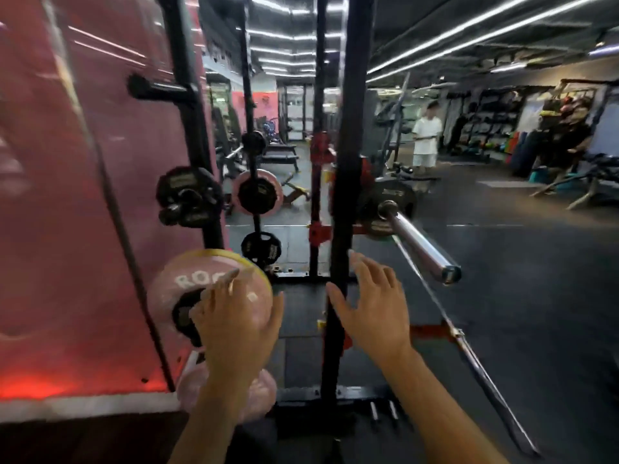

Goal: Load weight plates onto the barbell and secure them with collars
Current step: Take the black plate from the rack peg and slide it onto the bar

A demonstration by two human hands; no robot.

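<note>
A pink weight plate (pixel 187 283) with white lettering hangs on a storage peg at the lower left of the black rack. My left hand (pixel 234 316) lies over its right side with fingers spread across the face and the small black plate at its hub; whether it grips is unclear. My right hand (pixel 375 306) hovers open in front of the rack upright, holding nothing. The barbell sleeve (pixel 418 242) sticks out toward me at right, bare along its length, with a dark plate (pixel 385 202) loaded at its inner end. No collar is visible.
Black plates (pixel 189 195) hang on upper pegs; another pink plate (pixel 227 393) sits low near the floor. The black rack upright (pixel 348 162) stands between my hands. A second bar (pixel 469 346) leans diagonally at right. A person in white (pixel 425 135) stands far back.
</note>
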